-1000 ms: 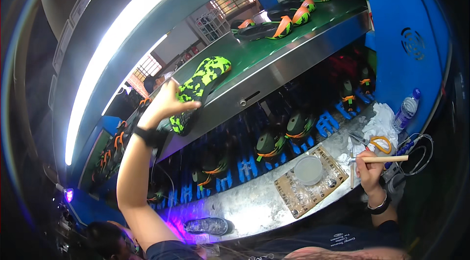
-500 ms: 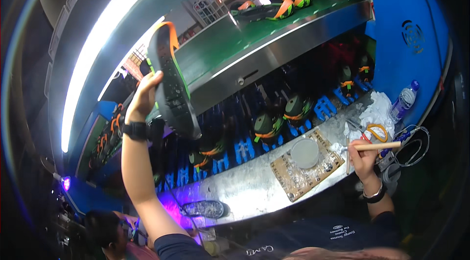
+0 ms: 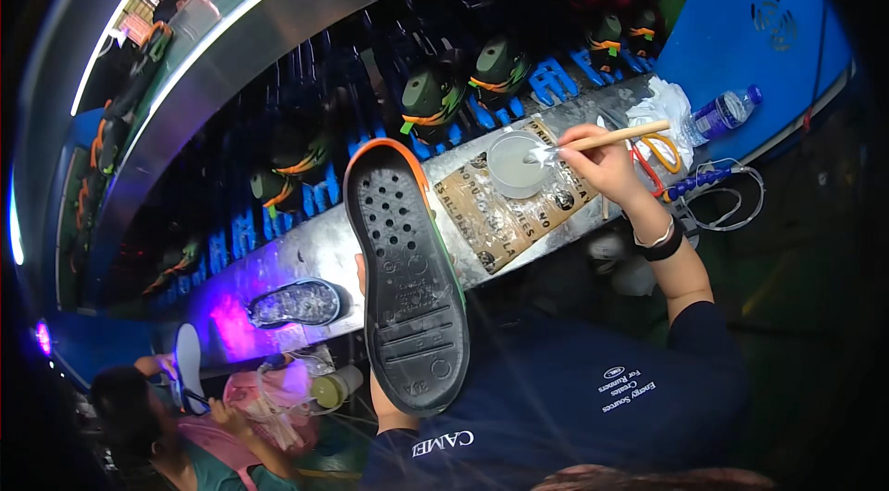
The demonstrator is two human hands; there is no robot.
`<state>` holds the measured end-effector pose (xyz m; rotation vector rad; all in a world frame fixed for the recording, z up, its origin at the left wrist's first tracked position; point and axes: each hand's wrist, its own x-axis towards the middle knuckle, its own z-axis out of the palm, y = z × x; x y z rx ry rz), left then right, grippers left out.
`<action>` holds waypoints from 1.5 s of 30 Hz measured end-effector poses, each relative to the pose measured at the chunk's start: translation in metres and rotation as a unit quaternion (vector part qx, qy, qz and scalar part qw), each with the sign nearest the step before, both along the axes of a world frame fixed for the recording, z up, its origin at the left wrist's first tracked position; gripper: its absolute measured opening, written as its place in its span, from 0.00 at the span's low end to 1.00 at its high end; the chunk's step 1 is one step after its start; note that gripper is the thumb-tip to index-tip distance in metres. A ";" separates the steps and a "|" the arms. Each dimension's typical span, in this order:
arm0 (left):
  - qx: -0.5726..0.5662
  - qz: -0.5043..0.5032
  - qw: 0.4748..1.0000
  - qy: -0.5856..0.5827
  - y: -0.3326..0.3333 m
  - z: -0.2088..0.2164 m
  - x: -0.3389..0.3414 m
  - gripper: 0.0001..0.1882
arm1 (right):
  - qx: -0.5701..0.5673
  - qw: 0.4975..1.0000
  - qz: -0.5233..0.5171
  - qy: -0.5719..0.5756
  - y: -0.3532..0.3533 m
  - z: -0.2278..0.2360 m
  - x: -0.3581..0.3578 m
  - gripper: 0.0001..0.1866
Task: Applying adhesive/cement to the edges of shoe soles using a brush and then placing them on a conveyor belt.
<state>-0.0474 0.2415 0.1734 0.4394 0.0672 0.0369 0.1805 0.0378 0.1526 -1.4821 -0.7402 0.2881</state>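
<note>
A black shoe sole (image 3: 412, 283) with an orange and green rim is held up before my body, its hollow inner face with round holes and ribs showing. Behind its left edge my left hand (image 3: 361, 274) grips it; most of that hand is hidden. My right hand (image 3: 604, 167) is closed round the wooden handle of a brush (image 3: 625, 134). White bristles reach over a round translucent bowl (image 3: 517, 178) of cloudy liquid; whether they touch the liquid I cannot tell. Under the bowl lies a taped piece of cardboard (image 3: 500, 246) on the metal bench.
Another sole (image 3: 294, 303) lies on the bench at left, by purple light. Scissors (image 3: 659, 156), white crumpled cloth (image 3: 659, 104) and a bottle (image 3: 727, 113) are at right. Shoes on lasts (image 3: 431, 100) stand along a blue rack behind. A co-worker (image 3: 139, 417) holds a pale sole at lower left.
The sole has come down from the upper left to in front of my body, its inner face now in full view. My right hand has carried the brush left to the bowl.
</note>
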 end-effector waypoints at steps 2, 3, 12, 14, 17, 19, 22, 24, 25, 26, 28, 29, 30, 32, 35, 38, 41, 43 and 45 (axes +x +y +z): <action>-0.010 0.000 1.000 0.008 0.000 -0.010 -0.002 0.36 | -0.016 0.999 0.020 0.023 0.007 -0.007 0.002 0.05; -0.010 0.002 1.000 0.011 0.001 -0.011 -0.002 0.36 | -0.020 0.999 0.024 0.020 0.009 -0.007 0.003 0.05; -0.004 0.012 1.000 0.015 -0.001 -0.018 -0.012 0.35 | -0.138 0.971 -0.038 -0.189 0.023 -0.014 0.003 0.08; -0.002 0.010 1.000 0.017 0.000 -0.019 -0.010 0.35 | -0.143 0.971 -0.036 -0.186 0.023 -0.016 0.006 0.08; 0.002 0.009 1.000 0.018 0.002 -0.020 -0.008 0.34 | -0.157 0.971 -0.023 -0.177 0.023 -0.016 0.007 0.08; 0.004 0.007 1.000 0.021 0.003 -0.019 -0.008 0.34 | -0.165 0.971 -0.011 -0.171 0.022 -0.013 0.006 0.07; 0.008 0.002 1.000 0.025 0.003 -0.020 -0.007 0.34 | -0.167 0.976 0.002 -0.140 0.021 -0.012 0.005 0.07; 0.010 0.001 1.000 0.025 0.003 -0.020 -0.007 0.33 | -0.185 0.969 0.015 -0.166 0.021 -0.012 0.004 0.07; 0.011 0.001 1.000 0.025 0.003 -0.020 -0.006 0.33 | -0.185 0.969 0.014 -0.165 0.020 -0.012 0.004 0.07; 0.011 -0.001 1.000 0.027 0.003 -0.021 -0.006 0.33 | -0.177 0.974 0.011 -0.143 0.020 -0.013 0.003 0.06; 0.015 -0.001 0.999 0.028 0.003 -0.021 -0.005 0.33 | -0.168 0.978 0.007 -0.119 0.019 -0.011 0.001 0.06; 0.017 -0.002 0.999 0.030 0.003 -0.020 -0.005 0.33 | -0.164 0.979 0.011 -0.121 0.019 -0.007 -0.002 0.06; 0.019 -0.001 0.999 0.031 0.002 -0.020 -0.006 0.33 | -0.160 0.979 0.014 -0.122 0.019 -0.004 -0.004 0.07; 0.022 -0.002 0.999 0.034 0.001 -0.020 -0.005 0.32 | -0.173 0.976 0.044 -0.122 0.018 -0.002 -0.007 0.06; 0.026 -0.007 0.999 0.039 -0.001 -0.019 -0.002 0.32 | -0.184 0.976 0.062 -0.096 0.017 0.001 -0.010 0.06; 0.032 -0.012 0.998 0.043 -0.004 -0.019 -0.001 0.32 | -0.178 0.980 0.054 -0.068 0.018 0.004 -0.010 0.06; 0.032 -0.019 0.998 0.049 -0.009 -0.023 0.001 0.31 | -0.107 0.991 0.036 -0.073 0.021 0.003 -0.015 0.05; 0.032 -0.024 0.998 0.054 -0.011 -0.025 0.003 0.31 | -0.040 0.996 0.019 -0.080 0.026 0.006 -0.025 0.05; 0.030 -0.028 0.998 0.057 -0.013 -0.027 0.003 0.31 | 0.020 0.993 0.057 -0.097 0.032 0.019 -0.040 0.04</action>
